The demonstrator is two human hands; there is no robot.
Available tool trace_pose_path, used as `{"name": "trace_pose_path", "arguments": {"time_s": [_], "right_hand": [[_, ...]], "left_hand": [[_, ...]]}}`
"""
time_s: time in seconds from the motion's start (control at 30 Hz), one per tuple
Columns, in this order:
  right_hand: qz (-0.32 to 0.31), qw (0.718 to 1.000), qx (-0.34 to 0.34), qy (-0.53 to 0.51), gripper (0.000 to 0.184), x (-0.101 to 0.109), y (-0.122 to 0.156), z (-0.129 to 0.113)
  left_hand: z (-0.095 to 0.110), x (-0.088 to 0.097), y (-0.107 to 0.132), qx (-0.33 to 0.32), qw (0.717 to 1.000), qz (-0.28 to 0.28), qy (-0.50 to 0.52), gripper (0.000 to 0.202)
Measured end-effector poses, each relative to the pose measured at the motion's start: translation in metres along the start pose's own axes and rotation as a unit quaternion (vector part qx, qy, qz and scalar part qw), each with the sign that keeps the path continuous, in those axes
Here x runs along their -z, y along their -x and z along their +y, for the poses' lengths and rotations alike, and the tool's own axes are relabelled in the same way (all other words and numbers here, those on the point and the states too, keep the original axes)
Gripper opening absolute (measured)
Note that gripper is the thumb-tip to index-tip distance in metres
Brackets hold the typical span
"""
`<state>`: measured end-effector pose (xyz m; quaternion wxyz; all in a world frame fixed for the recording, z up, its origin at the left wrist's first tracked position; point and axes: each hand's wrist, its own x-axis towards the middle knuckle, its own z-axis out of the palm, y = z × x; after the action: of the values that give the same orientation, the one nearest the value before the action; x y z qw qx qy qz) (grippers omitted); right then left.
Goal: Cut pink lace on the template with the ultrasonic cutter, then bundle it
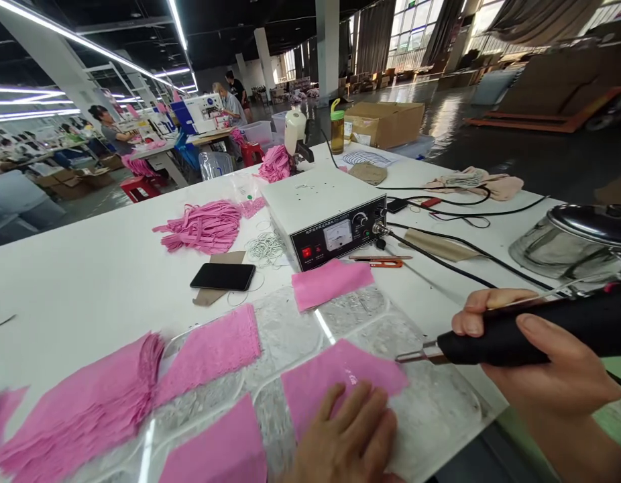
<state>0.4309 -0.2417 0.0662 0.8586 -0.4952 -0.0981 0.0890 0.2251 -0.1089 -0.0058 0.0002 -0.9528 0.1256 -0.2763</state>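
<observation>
The right hand [554, 379] grasps a black handheld tool [499, 342], its fingers over the top and its thumb along the near side. The tool's long axis runs right to left, close to level across the scene, with the slim metal tip pointing left and the thick body extending out of view at the right. The tip reaches the right end of a pink fabric piece [335, 369]; whether the two touch is unclear. This piece lies at the near side of the bench [64, 282], on a clear sheet [285, 329], its long axis also running left to right and its narrower end facing the tool.

The left hand [343, 439] grips nothing and lies flat, fingers spread and pointing away, pressing on the fabric's near part. To the left lies a fanned pink stack [89, 409]. On the far side, a white control box [315, 194] stands with its dials facing near, a second pink piece [330, 282] just before it, and a phone [222, 276] lies to its left.
</observation>
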Motion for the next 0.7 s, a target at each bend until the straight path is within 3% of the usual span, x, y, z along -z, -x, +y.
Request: {"name": "trace_pose_path", "arguments": {"time_s": [0.13, 0.27, 0.53, 0.7], "right_hand": [[-0.012, 1.0, -0.005, -0.005, 0.019, 0.005, 0.001, 0.0], [-0.034, 0.999, 0.006, -0.01, 0.018, 0.007, 0.002, 0.0], [-0.055, 0.998, 0.005, -0.004, 0.02, 0.006, 0.002, 0.003], [-0.077, 0.996, 0.029, 0.022, 0.016, 0.007, 0.001, 0.002]], "left_hand": [[0.011, -0.018, -0.024, 0.035, 0.997, -0.033, 0.059, 0.047], [0.014, -0.024, -0.029, 0.038, 0.992, -0.087, 0.079, 0.049], [0.013, -0.029, -0.029, 0.032, 0.997, -0.04, 0.059, 0.047], [0.015, -0.028, -0.031, 0.031, 0.996, -0.052, 0.061, 0.044]]}}
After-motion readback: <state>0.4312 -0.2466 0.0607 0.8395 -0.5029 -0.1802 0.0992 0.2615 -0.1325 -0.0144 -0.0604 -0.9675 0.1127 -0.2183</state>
